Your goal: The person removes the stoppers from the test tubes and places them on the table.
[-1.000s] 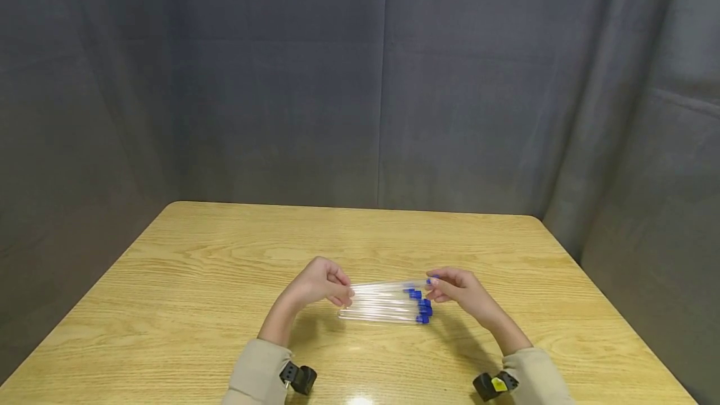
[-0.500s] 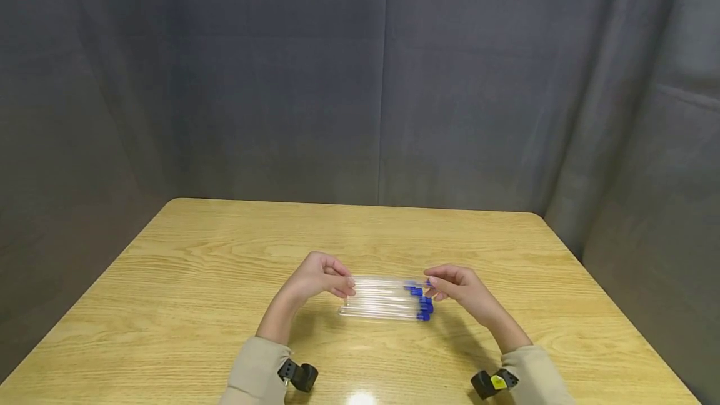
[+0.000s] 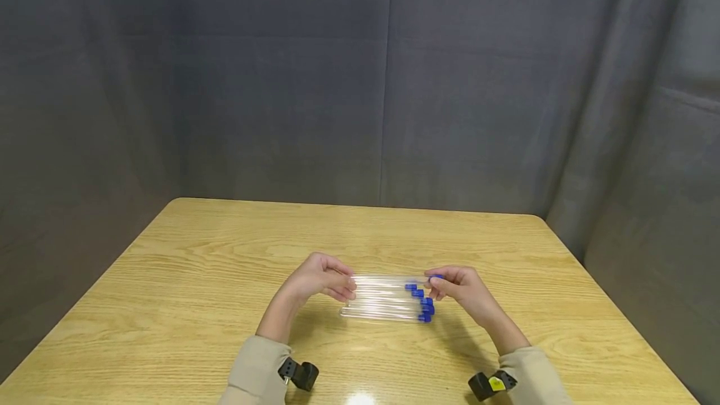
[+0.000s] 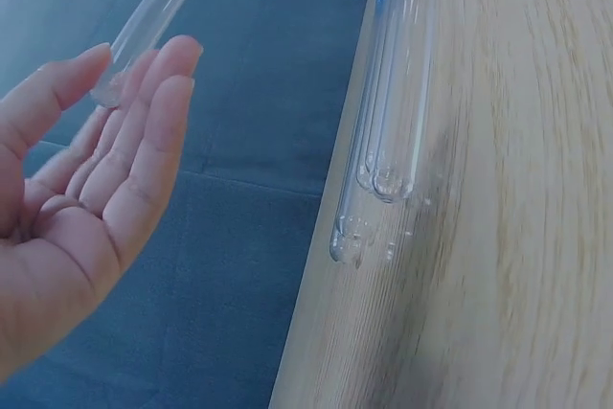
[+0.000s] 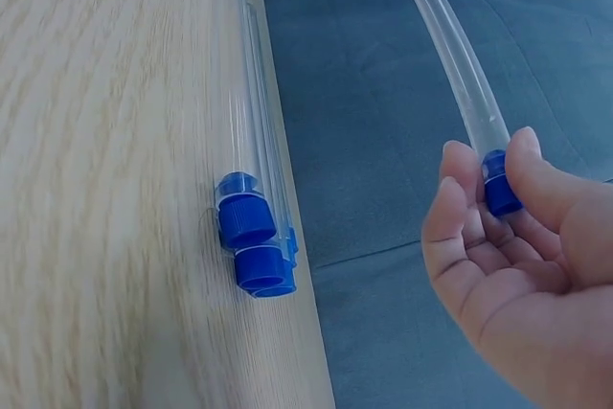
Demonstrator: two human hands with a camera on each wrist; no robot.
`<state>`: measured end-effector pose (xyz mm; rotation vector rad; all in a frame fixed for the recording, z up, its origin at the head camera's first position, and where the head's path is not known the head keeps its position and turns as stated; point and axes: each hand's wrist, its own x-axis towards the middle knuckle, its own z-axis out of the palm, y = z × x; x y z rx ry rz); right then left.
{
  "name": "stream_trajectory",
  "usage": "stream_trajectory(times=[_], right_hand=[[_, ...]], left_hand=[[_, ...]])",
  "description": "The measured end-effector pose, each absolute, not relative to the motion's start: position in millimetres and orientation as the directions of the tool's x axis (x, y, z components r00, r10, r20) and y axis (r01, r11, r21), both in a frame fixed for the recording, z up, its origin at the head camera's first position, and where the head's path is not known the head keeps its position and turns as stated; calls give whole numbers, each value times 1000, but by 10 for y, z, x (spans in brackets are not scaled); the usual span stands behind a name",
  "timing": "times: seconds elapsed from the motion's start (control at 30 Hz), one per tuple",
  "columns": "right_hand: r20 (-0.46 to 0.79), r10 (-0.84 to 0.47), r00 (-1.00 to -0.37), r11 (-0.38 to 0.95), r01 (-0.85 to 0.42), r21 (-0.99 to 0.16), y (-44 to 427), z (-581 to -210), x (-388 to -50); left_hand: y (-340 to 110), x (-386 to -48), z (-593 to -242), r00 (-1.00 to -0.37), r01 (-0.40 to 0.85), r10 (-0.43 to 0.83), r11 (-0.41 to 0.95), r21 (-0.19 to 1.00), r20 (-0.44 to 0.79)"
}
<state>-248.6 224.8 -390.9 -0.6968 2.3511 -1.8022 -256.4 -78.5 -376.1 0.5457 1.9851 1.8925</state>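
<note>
the long, clear, slim tube point(image 5: 460, 55), glass or plastic, is suspended between my hands, off the table and roughly level.

change: one second ago the tube sloped up toward its capped end; its other end has since come up. i take this to mean that it is now supported evenly, its length free of the other tubes.

left hand point(image 3: 316, 280): thumb and fingers pinch the rounded end point(image 4: 107, 93). the fingers are nearly straight.

right hand point(image 3: 460, 287): thumb and fingers grip the ridged blue screw cap point(image 5: 502, 196), with the fingers curled beneath it. i cannot tell whether the cap is tight.

adjacent parts: a row of similar clear capped tubes point(image 4: 402, 112), about five, lies near, on the pale wood-grain table point(image 3: 169, 280). their blue cylindrical caps point(image 5: 247, 220) all point to my right but are staggered, not flush.

worn equipment: beige cloth sleeves point(image 3: 260, 364) cover both forearms. each wrist carries a small black device point(image 3: 305, 376); the one on the right bears a yellow patch point(image 3: 497, 384).

surround: dark grey cloth curtains point(image 3: 281, 111) hang behind the table and on both sides.
</note>
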Motion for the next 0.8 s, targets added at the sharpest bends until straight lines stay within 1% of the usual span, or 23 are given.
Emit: stream_trajectory(times=[0.13,0.23,0.57,0.8], right_hand=[[201,-399,-895,187,-294,-937,2245,-3915,-2481],[201,-378,-904,184,-286,-940,2246,-3923,-2486],[193,-337,-921,170,-261,-950,2208,-3916,-2489],[192,-232,-954,214,-242,-946,2174,-3946,-2489]], left_hand=[[-783,-2557,-3751,-840,41,542,22,999,22],[-776,-2557,-3747,-832,41,554,14,999,26],[-749,-2580,-3756,-844,20,536,-1,1000,17],[-730,-2569,-3732,-835,48,549,21,999,29]])
